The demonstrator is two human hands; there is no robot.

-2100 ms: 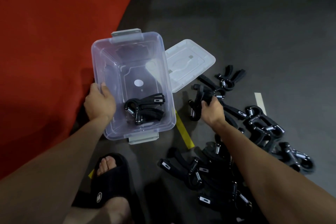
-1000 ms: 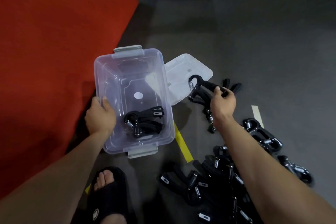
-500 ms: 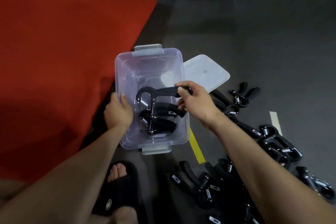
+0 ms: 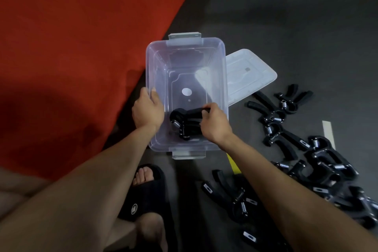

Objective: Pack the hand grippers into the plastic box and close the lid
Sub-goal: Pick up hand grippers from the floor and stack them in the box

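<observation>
A clear plastic box (image 4: pixel 222 71) stands open on the dark floor. My left hand (image 4: pixel 148 111) grips its left wall near the front. My right hand (image 4: pixel 214 125) is inside the box at the front and holds a black hand gripper (image 4: pixel 189 113) by its handle, low over other black grippers (image 4: pixel 187 131) lying on the bottom. The clear lid (image 4: pixel 248 74) lies flat on the floor to the right of the box. Several more hand grippers (image 4: pixel 290 143) are scattered in a pile on the floor at the right.
A red mat (image 4: pixel 81 37) covers the floor to the left of the box. My foot in a black slipper (image 4: pixel 146 190) is just in front of the box. A yellow tape strip (image 4: pixel 233 164) and a white tape strip (image 4: pixel 328 133) mark the floor.
My right hand picked a gripper from the floor pile, carried it left over the box rim and lowered it onto the grippers inside. My left hand kept its hold on the box wall.
</observation>
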